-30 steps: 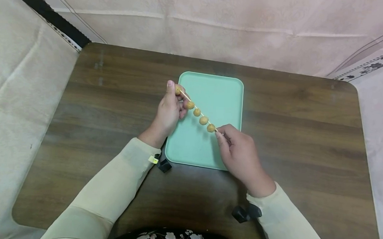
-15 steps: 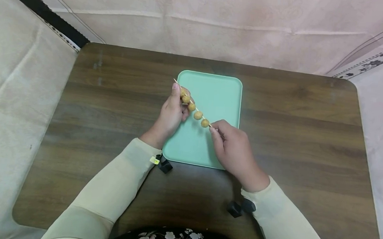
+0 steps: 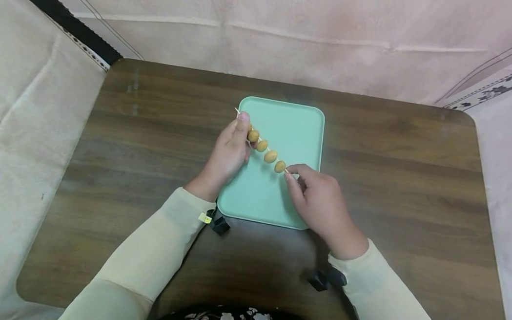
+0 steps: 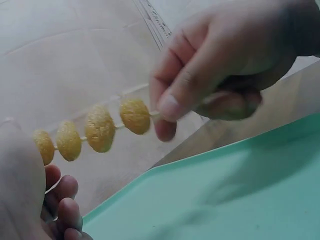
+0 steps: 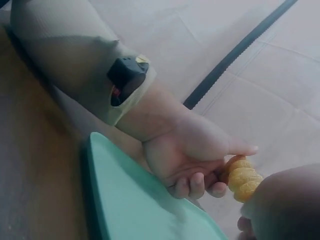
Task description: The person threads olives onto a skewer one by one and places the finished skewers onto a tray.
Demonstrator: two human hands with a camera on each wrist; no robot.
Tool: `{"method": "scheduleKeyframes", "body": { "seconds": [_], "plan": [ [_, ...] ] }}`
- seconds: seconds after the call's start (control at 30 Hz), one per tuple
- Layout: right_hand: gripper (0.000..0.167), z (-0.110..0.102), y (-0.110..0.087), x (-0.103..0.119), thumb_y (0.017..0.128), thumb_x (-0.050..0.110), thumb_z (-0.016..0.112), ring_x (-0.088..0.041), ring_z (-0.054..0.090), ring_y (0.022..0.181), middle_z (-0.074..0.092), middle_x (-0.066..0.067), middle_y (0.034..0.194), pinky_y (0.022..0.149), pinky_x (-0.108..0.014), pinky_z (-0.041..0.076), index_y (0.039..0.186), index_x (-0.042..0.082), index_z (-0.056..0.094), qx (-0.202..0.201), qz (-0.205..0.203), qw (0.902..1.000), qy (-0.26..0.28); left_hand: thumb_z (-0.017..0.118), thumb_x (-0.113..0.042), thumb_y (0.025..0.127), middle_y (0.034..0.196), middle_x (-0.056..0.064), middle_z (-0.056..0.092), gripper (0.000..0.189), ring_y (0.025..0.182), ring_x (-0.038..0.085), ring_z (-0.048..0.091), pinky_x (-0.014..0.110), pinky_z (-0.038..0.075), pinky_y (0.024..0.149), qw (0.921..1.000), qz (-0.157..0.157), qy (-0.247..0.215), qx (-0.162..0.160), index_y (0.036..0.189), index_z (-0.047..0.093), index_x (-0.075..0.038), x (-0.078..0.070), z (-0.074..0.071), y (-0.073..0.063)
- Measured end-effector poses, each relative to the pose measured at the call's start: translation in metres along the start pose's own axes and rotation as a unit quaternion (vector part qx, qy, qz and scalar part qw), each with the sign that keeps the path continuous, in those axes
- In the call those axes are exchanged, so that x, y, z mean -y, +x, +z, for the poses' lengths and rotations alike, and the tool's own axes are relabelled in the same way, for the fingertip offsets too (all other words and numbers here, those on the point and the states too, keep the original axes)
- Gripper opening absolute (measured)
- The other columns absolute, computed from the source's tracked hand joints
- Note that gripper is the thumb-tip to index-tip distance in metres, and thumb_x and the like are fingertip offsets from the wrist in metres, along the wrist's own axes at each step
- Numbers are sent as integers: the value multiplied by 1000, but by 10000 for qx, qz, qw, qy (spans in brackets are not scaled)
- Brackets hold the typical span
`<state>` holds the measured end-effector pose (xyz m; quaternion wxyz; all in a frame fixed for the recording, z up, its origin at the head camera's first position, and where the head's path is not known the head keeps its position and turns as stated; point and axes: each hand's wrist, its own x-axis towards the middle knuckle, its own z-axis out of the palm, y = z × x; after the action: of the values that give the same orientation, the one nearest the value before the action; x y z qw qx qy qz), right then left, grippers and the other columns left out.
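Note:
A thin wooden skewer strung with several round golden-brown balls (image 3: 271, 156) slants above the mint-green tray (image 3: 257, 206) in the head view. My left hand (image 3: 225, 155) grips its upper part, thumb over the topmost ball, and the bare tip pokes out beyond the thumb. At the lower end, my right hand (image 3: 321, 203) pinches the stick between thumb and forefinger, just below the last ball. The left wrist view shows gaps between the balls (image 4: 100, 128). In the right wrist view the left hand (image 5: 187, 150) has its thumb extended along the top ball, other fingers curled.
The tray lies on a dark brown wooden table (image 3: 397, 154). Pale cloth (image 3: 289, 54) hangs behind the table and along both sides. Small black cameras (image 3: 220, 225) sit at both wrists.
The topmost ball has slid down the skewer under my left hand, and the skewer's tip now sticks out past it. The right hand keeps its pinch, shifting only slightly.

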<state>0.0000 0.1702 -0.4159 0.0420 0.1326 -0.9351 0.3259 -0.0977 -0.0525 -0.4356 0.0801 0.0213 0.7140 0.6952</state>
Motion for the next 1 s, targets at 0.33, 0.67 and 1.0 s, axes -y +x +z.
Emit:
{"method": "scheduleKeyframes", "body": {
  "seconds": [0.33, 0.67, 1.0],
  "plan": [
    [17, 4, -5, 3, 107, 17, 71, -8, 47, 57, 52, 10, 64, 54, -26, 44, 90, 17, 73, 295, -614, 9975, 204, 59, -72, 108, 77, -1, 50, 63, 66, 17, 50, 29, 43, 55, 9964, -463, 697, -120, 83, 57, -14, -11, -11, -2],
    [24, 12, 1, -3, 101, 8, 65, -12, 44, 54, 49, 5, 60, 52, -26, 40, 78, 13, 65, -365, -511, 9979, 138, 68, -54, 111, 110, 7, 74, 40, 95, 25, 65, 37, 54, 83, 9871, 114, 1547, -399, 130, 73, -18, 2, -37, -2],
    [25, 23, 24, -1, 103, 15, 56, -22, 44, 55, 46, -3, 60, 50, -33, 36, 79, 13, 61, -75, 910, 9934, -687, 73, -28, 106, 147, 9, 68, 23, 149, 30, 54, 54, 44, 127, 9445, 1646, 2788, -559, 123, 78, -13, 34, -45, 2]
  ]
}}
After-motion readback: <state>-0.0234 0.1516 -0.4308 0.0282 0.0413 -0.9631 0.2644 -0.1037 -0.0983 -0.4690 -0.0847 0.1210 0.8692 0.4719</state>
